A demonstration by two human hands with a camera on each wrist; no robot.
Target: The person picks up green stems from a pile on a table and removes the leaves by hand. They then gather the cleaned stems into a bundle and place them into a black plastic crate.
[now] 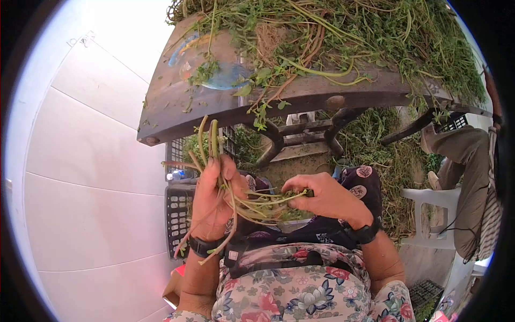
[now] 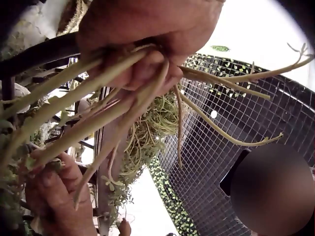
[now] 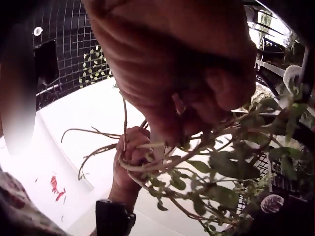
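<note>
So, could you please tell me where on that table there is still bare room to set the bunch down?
The bare patch is the table's near left corner, bordered by the front edge and the blue plate; only stray leaves lie there. Everything right of the plate is crowded with the heap of greens, which spills over the edge.

Pale tiled floor [image 1: 80, 161], worn wooden table [image 1: 225, 102], white plastic chair [image 1: 434, 209], bright daylight

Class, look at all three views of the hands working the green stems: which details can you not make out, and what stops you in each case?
- Right wrist view: the right hand fills the frame, blurred, hiding its grip on the leafy sprig.
- Left wrist view: a blurred patch covers part of the mesh crate.
- Head view: the table hides the ground beneath; the seated person is cut by the edge.
</note>
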